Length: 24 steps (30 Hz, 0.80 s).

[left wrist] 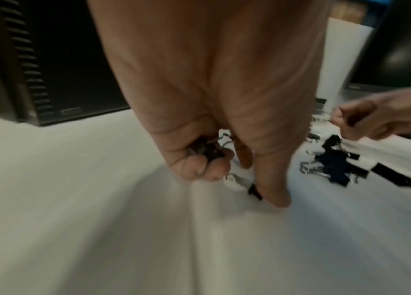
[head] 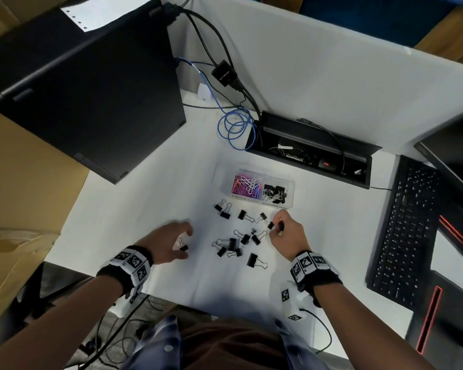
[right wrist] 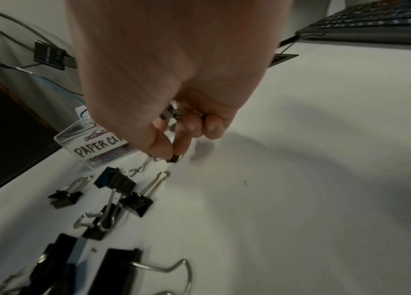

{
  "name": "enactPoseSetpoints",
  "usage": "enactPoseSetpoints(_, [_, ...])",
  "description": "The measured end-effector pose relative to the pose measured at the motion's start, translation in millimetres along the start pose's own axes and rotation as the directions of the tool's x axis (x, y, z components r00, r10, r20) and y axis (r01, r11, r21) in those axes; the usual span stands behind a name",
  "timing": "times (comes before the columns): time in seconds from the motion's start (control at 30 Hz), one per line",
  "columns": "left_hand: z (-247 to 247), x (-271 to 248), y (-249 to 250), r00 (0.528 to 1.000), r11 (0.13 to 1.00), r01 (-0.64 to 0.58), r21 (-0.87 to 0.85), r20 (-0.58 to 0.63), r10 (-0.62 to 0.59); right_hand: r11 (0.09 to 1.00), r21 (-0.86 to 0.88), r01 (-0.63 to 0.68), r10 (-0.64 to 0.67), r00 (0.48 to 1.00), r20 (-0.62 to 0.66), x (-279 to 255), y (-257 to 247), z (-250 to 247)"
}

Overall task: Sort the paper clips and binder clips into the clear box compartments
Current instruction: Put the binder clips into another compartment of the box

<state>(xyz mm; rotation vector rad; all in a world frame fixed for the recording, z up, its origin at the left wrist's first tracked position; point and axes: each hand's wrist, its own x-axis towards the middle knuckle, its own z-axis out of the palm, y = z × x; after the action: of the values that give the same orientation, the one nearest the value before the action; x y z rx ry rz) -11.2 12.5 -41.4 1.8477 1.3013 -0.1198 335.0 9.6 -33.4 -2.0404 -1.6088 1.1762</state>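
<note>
The clear box (head: 289, 182) stands on the white table, with coloured paper clips (head: 245, 184) in its left compartment and black binder clips (head: 275, 193) in its right. Several black binder clips (head: 235, 244) lie scattered in front of it. My right hand (head: 277, 225) pinches a small binder clip (right wrist: 174, 158) between thumb and forefinger at the table surface, and its other fingers curl round more clips (right wrist: 174, 115). My left hand (head: 181, 243) holds a bunch of binder clips (left wrist: 207, 151) in its curled fingers, and one fingertip touches a lone clip (left wrist: 255, 191) on the table.
A black computer tower (head: 86, 89) stands at the back left, and an open cable tray (head: 310, 153) lies behind the box. A black keyboard (head: 401, 231) sits at the right. Cables (head: 233, 126) coil behind, and a cardboard box (head: 19, 182) is at the left.
</note>
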Motion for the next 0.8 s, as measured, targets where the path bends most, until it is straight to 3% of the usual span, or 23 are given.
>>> enactPoseSetpoints(0.1, [10, 7, 0, 0.997, 0.999, -0.037, 0.017, -0.061, 0.038, 0.998, -0.055, 0.026, -0.023, 0.998, 0.061, 4, -2, 2])
enactPoseSetpoints(0.23, [7, 17, 10, 0.996, 0.998, 0.05, -0.039, -0.076, -0.053, 0.988, -0.148, 0.046, -0.034, 0.996, 0.079, 10, -5, 12])
enactPoseSetpoints(0.37, [4, 21, 20, 0.992, 0.991, 0.12, 0.062, -0.055, -0.117, 0.977, -0.209, 0.031, -0.022, 0.999, 0.041, 14, -6, 20])
enactPoseSetpoints(0.47, [2, 25, 27, 0.986, 0.982, 0.142, 0.125, -0.107, -0.129, 0.981, -0.181, 0.065, -0.062, 0.998, 0.019, 13, -8, 21])
enactPoseSetpoints(0.57, [-7, 26, 41, 0.973, 0.984, 0.178, -0.013, -0.144, -0.178, 0.995, -0.07, 0.075, -0.074, 0.997, 0.016, 10, -10, 20])
enactPoseSetpoints(0.67, [-10, 29, 39, 0.948, 0.976, 0.156, -0.152, -0.253, -0.191, 0.978, -0.106, 0.181, -0.161, 0.972, 0.173, 6, -9, 22])
enactPoseSetpoints(0.73, [-9, 31, 39, 0.925, 0.936, 0.183, -0.302, -0.271, -0.268, 0.959, -0.143, 0.246, -0.21, 0.951, 0.227, 6, -6, 25])
enactPoseSetpoints(0.8, [-10, 33, 44, 0.908, 0.865, 0.222, -0.45, -0.229, -0.352, 0.957, -0.146, 0.249, -0.219, 0.955, 0.199, 6, -7, 26])
